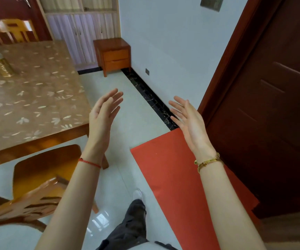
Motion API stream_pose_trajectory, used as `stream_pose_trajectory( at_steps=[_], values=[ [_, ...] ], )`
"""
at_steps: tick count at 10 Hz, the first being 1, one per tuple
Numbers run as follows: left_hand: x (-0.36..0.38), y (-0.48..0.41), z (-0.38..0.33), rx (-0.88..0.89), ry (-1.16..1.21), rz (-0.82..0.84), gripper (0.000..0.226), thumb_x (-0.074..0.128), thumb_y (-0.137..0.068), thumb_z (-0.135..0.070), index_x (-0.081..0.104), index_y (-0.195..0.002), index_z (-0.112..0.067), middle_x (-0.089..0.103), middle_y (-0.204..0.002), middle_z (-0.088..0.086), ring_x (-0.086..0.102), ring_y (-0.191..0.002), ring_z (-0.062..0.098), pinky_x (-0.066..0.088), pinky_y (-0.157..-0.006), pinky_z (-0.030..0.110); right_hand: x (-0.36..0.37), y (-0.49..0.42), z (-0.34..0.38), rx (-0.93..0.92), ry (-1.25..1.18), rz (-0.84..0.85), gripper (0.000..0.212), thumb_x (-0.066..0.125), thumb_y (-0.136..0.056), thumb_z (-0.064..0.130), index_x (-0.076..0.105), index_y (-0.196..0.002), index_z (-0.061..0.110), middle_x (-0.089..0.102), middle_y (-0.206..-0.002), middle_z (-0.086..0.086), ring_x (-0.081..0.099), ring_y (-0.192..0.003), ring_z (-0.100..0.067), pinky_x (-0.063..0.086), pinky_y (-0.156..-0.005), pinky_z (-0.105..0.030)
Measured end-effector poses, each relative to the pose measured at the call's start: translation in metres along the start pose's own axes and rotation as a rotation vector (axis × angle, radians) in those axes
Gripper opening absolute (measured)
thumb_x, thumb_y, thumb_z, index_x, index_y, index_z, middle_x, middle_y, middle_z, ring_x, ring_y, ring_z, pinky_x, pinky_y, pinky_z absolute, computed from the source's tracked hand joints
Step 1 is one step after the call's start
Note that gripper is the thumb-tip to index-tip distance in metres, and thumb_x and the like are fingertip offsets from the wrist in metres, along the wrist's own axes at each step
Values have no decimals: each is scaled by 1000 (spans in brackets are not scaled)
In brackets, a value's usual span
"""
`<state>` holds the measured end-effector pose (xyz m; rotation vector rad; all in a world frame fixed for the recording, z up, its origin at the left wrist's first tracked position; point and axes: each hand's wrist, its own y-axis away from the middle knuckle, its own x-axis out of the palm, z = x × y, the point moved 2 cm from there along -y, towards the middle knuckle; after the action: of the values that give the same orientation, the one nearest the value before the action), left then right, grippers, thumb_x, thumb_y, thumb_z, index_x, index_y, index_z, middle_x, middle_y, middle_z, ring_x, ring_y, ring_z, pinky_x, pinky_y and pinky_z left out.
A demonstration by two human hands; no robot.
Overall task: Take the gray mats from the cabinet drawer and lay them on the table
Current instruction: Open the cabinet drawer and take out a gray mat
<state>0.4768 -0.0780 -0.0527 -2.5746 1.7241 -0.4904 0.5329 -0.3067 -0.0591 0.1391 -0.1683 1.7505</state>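
A small orange wooden cabinet [113,55] with two shut drawers stands in the far corner against the white wall. No gray mats show. The table [32,103] with a leaf-patterned cover fills the left side. My left hand [104,112] is raised over the floor just right of the table's corner, fingers straight, palm facing right, holding nothing. My right hand [187,118] is raised near the door frame, fingers straight and spread, palm facing left, also holding nothing.
A gold can with a clear lid [1,64] stands on the table's far left. A wooden chair [37,179] sits at the table's near side. A red mat [178,177] lies before the dark door [271,105]. Pale tiled floor leads to the cabinet.
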Motion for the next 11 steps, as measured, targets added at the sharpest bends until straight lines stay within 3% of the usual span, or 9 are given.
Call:
stream_pose_trajectory(
  at_steps=[2,7,11],
  values=[
    [13,-106,30,-1,5,-18,31,42,-104,-20,61,-128,-19,66,-129,4,62,-122,16,44,-111,39,7,-110,-15,16,11,16,45,37,-101,43,55,-133,18,63,-129,1,58,-121,-12,44,-108,-40],
    [10,-345,85,-59,8,-54,31,43,-103,-18,62,-127,-15,67,-129,7,63,-122,19,43,-111,41,50,-360,-39,85,12,61,43,39,-100,43,58,-131,20,64,-128,2,60,-119,-12,45,-107,-40],
    [16,-524,142,-86,-21,-190,28,44,-102,-20,65,-121,-22,68,-127,4,64,-120,18,44,-111,39,70,-575,-70,151,7,162,39,43,-100,39,60,-129,19,66,-125,2,61,-117,-12,47,-105,-39]
  ],
)
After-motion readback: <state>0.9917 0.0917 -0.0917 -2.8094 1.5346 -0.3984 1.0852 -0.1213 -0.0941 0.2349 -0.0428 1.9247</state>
